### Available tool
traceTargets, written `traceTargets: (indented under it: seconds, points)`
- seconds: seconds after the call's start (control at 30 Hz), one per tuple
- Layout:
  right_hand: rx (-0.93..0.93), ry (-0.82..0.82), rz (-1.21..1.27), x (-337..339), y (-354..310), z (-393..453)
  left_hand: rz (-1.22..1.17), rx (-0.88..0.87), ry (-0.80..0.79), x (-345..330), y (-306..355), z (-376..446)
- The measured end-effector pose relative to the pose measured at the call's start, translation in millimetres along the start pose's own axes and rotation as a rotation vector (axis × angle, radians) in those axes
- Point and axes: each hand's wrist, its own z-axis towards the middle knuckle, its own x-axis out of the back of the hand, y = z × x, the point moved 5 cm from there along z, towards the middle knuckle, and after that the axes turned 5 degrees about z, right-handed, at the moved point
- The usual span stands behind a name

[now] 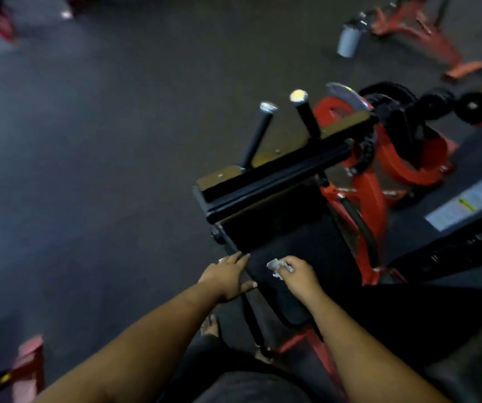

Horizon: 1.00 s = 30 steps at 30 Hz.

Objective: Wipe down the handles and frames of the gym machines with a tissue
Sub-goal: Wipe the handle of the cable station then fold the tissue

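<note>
Left hand (pixel 228 276) flat on black pad (pixel 292 274); right hand (pixel 299 276) pinches tissue (pixel 274 266).

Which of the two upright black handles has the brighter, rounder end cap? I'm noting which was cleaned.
The right-hand handle, nearer the red frame: short and thick, round pale cap. The left handle is thinner and longer.

Gym, red machine frames (pixel 370 181), weight plates (pixel 472 104)
</note>
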Motion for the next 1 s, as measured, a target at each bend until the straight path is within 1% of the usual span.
traceTargets:
  seconds: [0.03,0.13,0.33,0.43,0.6,0.7,0.8,0.83,0.9,1.0]
  points:
    - [0.05,-0.054,-0.056,-17,-20,-3,-0.032,0.049,0.026,-2,-17,-22]
    - [0.139,-0.133,-0.114,-49,-56,-2,-0.089,0.119,0.064,-8,-45,-54]
    - [0.355,-0.369,-0.342,-171,-135,-12,-0.225,0.393,0.197,-31,-135,-151]
    - [0.467,-0.469,-0.367,-234,-172,-33,-0.27,0.515,0.245,-45,-175,-204]
    - [0.592,-0.629,-0.327,-331,-218,-92,-0.35,0.731,0.329,-79,-232,-290]
    - [0.672,-0.739,-0.363,-383,-229,-128,-0.416,0.875,0.355,-109,-252,-340]
    - [0.706,-0.856,-0.388,-423,-236,-162,-0.463,0.985,0.352,-135,-259,-380]
    - [0.748,-0.906,-0.406,-436,-240,-175,-0.482,1.028,0.363,-142,-260,-395]
    - [0.823,-0.991,-0.413,-456,-246,-196,-0.51,1.099,0.398,-149,-259,-417]
    - [0.928,-1.142,-0.435,-482,-255,-226,-0.527,1.249,0.475,-161,-249,-449]
